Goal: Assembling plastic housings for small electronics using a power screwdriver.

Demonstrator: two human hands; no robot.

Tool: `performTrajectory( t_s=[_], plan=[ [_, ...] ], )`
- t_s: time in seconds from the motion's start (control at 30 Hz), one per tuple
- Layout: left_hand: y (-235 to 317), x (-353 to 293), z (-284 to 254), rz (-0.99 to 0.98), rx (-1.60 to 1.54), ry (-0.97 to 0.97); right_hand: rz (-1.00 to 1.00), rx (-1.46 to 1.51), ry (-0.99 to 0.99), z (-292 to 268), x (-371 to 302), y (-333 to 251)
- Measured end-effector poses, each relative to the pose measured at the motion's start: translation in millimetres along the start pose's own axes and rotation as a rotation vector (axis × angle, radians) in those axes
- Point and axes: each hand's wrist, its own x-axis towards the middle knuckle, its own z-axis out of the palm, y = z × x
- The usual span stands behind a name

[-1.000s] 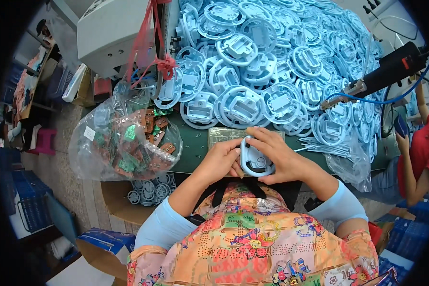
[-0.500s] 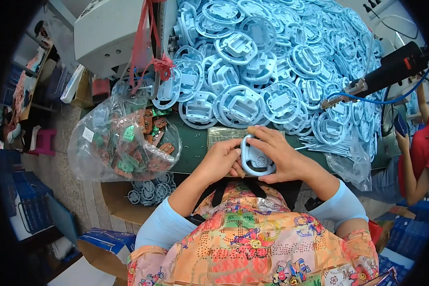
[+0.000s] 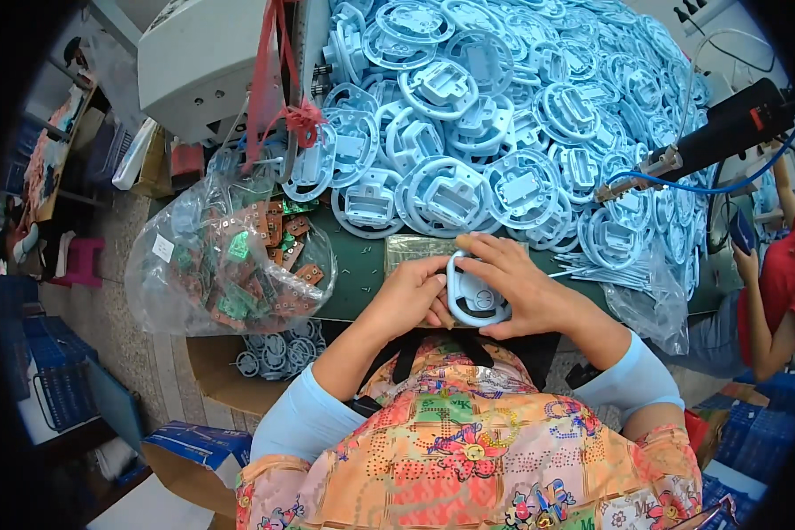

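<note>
A light-blue plastic toy steering wheel (image 3: 473,296) is held upright between my two hands at the table's front edge. My right hand (image 3: 526,291) wraps round its right side, with the fingers over the top and the thumb low on the rim. Curled against the left rim are the fingers of my left hand (image 3: 412,296); their tips are partly hidden. Just beyond the hands lies a flat block wrapped in tan tape (image 3: 406,251) on the green tabletop (image 3: 352,296).
Similar blue wheel parts (image 3: 450,194) are heaped behind the hands. A clear bag of brown and green circuit boards (image 3: 238,265) lies left. An electric screwdriver (image 3: 698,146) hangs at right, above thin white sticks (image 3: 623,269). A carton of blue parts (image 3: 278,353) stands below.
</note>
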Motion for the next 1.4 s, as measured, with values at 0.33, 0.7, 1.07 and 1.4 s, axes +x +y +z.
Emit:
performTrajectory(
  t_s=[0.33,0.7,1.07,1.4],
  plan=[
    [-1,1,3,0.01,-0.028,0.035,-0.002,0.002,-0.037,-3,1,4],
    [3,2,-1,0.008,0.054,-0.01,-0.018,-0.195,-0.051,7,1,6],
    [-5,4,6,0.057,0.045,0.083,-0.021,-0.277,0.224,14,-9,-4],
    [-16,-3,-6,1.193,1.055,0.381,-0.014,0.432,1.224,-178,-38,14]
  ],
)
